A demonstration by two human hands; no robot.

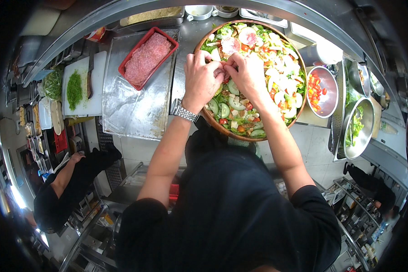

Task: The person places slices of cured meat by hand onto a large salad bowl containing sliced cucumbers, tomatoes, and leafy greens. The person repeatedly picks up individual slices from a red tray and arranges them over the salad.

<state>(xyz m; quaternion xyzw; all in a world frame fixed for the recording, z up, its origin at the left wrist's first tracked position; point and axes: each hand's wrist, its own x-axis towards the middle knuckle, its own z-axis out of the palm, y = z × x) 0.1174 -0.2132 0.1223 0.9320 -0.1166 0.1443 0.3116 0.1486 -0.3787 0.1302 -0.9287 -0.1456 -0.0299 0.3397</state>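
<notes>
A: Where are the hands?
B: Left hand (202,77) and right hand (247,72) meet over the salad bowl (208,119), fingertips pinched together on a pink meat slice (220,71).
A: Farther left?
B: A red tray (123,68) of sliced meat, then a cutting board (95,104) with herbs.

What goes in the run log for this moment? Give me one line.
left hand + right hand: fingers pinch a meat slice together | over salad bowl | red tray of sliced meat left | cutting board with herbs far left
</notes>
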